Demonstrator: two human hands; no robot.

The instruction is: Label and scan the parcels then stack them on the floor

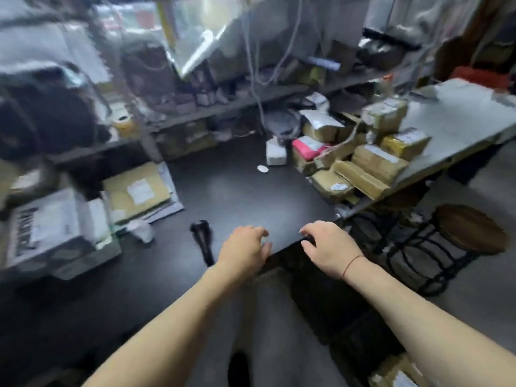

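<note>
My left hand (245, 251) and my right hand (328, 247) both rest on the near edge of the black table (237, 196), fingers spread, holding nothing. A black handheld scanner (202, 238) lies on the table just left of my left hand. A pile of brown taped parcels (363, 166), with one pink parcel (307, 148) among them, lies at the table's right end. A flat brown parcel with a white label (138, 192) lies at the left. The view is blurred.
A label printer (53, 233) stands at the far left with crumpled paper (142, 230) beside it. Shelves (195, 113) full of goods run along the back. A grey table (460, 118) adjoins on the right, with a round wooden stool (469, 230) below. More parcels (396, 372) lie on the floor at lower right.
</note>
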